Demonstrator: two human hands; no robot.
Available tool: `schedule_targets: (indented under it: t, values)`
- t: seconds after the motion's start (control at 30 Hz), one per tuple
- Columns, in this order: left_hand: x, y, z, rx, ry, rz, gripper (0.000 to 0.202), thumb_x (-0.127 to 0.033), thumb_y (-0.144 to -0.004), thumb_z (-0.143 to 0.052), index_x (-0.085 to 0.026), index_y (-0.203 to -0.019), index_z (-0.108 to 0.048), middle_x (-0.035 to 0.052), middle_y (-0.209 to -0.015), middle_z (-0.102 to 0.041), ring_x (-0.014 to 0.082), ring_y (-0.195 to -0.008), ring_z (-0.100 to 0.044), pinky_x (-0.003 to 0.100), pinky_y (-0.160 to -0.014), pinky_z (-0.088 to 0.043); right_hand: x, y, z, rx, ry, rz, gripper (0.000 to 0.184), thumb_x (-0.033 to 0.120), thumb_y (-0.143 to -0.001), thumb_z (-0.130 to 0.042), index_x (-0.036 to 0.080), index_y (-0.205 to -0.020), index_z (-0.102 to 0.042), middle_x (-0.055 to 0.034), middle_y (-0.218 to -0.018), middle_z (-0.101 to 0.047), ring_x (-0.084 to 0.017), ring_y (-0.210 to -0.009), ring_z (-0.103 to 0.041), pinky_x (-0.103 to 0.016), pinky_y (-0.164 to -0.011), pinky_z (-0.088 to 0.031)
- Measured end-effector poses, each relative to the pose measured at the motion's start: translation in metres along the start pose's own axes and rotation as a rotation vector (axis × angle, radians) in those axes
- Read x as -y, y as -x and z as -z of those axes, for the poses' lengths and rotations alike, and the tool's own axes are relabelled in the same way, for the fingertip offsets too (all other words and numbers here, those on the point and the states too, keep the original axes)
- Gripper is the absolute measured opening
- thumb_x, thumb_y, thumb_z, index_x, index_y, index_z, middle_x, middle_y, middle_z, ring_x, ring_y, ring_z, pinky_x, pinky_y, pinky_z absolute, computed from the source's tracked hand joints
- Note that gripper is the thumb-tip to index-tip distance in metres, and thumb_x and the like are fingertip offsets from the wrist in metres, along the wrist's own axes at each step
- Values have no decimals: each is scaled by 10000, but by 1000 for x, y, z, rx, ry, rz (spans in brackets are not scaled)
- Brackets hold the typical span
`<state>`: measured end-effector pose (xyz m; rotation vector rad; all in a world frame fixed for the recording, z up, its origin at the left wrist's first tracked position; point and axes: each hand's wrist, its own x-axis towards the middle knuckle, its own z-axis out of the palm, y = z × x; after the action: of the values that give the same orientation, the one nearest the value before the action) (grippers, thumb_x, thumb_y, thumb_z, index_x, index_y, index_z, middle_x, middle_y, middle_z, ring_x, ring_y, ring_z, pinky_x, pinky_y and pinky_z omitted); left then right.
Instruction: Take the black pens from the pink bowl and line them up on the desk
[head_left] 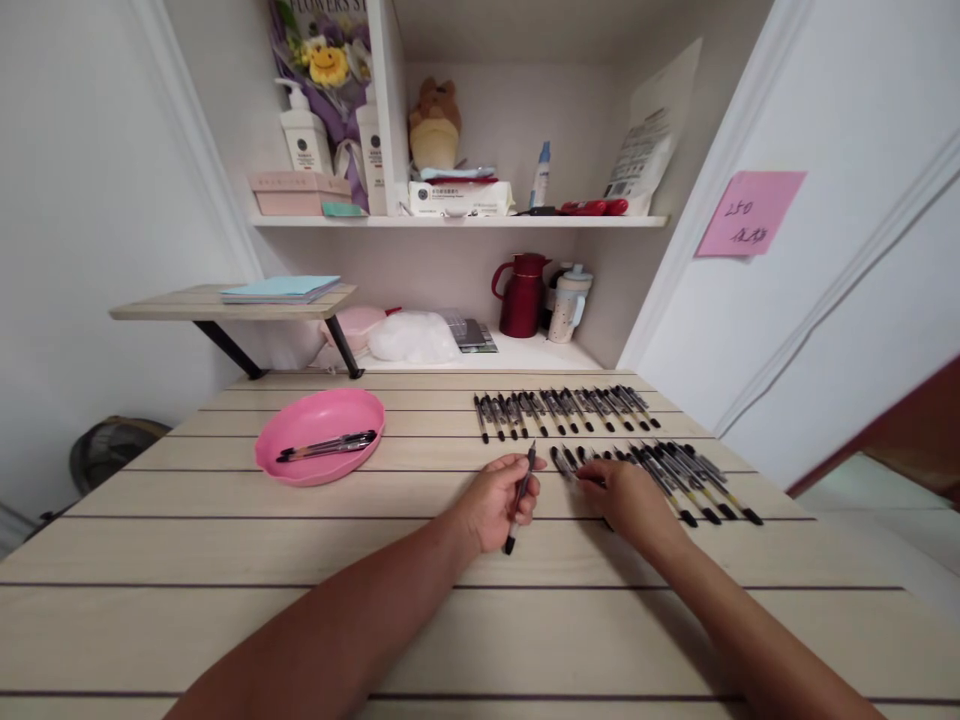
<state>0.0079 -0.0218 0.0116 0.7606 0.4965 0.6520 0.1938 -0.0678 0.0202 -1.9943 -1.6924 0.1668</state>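
My left hand [499,502] is closed around a black pen [519,505], tilted with its bare writing tip pointing up and away from me. To its right, my right hand [626,498] reaches down over the left part of the nearer row of pens [679,470]. Its thumb and fingers are pinched together at the row; what they grip, if anything, is too small and hidden to name. Behind both hands lies a farther row of pens [566,410] with black ends, set side by side. On the left a pink dish [319,472] holds several pens [328,446].
A small raised shelf [172,303] with blue-topped paper [281,288] stands behind the dish. At the back are a red jug [523,295], a pale cup [570,305] and a white plastic bag [414,338]. A pink note [752,214] sticks to the right wall.
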Motion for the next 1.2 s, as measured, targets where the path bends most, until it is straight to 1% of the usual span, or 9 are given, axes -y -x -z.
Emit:
schedule_targets:
  t: [0.1, 0.17, 0.5, 0.63, 0.77, 0.87, 0.97, 1.07, 1.2]
  values:
    - [0, 0, 0, 4, 2, 4, 249, -345, -722, -583, -162, -890, -565, -26, -578, -502, 39, -386, -379, 168, -374, -180, 5, 6, 1, 16, 229, 31, 160, 242, -739, -498, 223, -684, -647, -54, -703, -667, -182, -668, -581, -258, -552, -309]
    - [0, 1, 0, 4, 6, 3, 250, -345, -716, -590, -163, -887, -567, -25, -579, -504, 39, -390, -382, 167, -376, -183, 7, 6, 0, 21, 302, 36, 161, 251, -755, -497, 220, -675, -634, -57, -706, -660, -179, -660, -578, -258, -540, -285]
    - [1, 1, 0, -19, 10, 14, 250, -344, -704, -614, -147, -854, -575, -20, -570, -516, 44, -405, -410, 171, -388, -232, 11, 5, -5, -6, 345, 31, 179, 286, -792, -473, 196, -739, -618, -73, -791, -648, -180, -711, -575, -258, -530, -266]
    - [2, 1, -3, -31, 60, 12, 216, -303, -699, -630, -133, -822, -579, -4, -600, -539, 57, -454, -465, 177, -423, -309, 17, 11, 1, -31, 192, 14, 223, 326, -802, -442, 201, -709, -602, -65, -723, -634, -171, -636, -552, -260, -529, -281]
    - [4, 1, -8, -44, 202, -101, 148, -223, -687, -650, -134, -769, -565, 20, -669, -576, 93, -589, -549, 217, -575, -432, 33, 28, -4, 175, -265, 1, 349, 451, -789, -422, 194, -578, -528, -6, -531, -544, -131, -495, -469, -246, -495, -299]
    - [5, 1, -9, -54, 268, -155, 141, -181, -678, -663, -141, -728, -538, 24, -710, -591, 107, -672, -576, 249, -689, -456, 46, 45, -16, 260, -512, -2, 271, 429, -716, -520, 190, -587, -523, 21, -523, -518, -112, -492, -426, -231, -481, -297]
    - [6, 1, -9, -55, 283, -161, 160, -160, -666, -673, -144, -729, -528, 29, -743, -601, 112, -713, -584, 272, -748, -452, 52, 56, -26, 212, -554, -11, 178, 331, -694, -523, 192, -584, -509, 28, -529, -509, -107, -505, -413, -226, -490, -301]
    - [7, 0, -8, -27, 259, -158, 175, -173, -658, -681, -147, -749, -535, 47, -799, -609, 135, -784, -588, 310, -807, -436, 51, 57, -27, 155, -500, -34, 140, 270, -688, -487, 197, -568, -487, 29, -511, -500, -108, -489, -415, -227, -484, -305]
    - [8, -1, -9, -153, 178, -210, 222, -190, -648, -682, -159, -835, -567, 49, -845, -596, 133, -832, -564, 298, -843, -401, 43, 51, -17, 104, -281, -57, 132, 248, -686, -467, 202, -570, -507, 2, -535, -563, -133, -510, -486, -241, -502, -317]
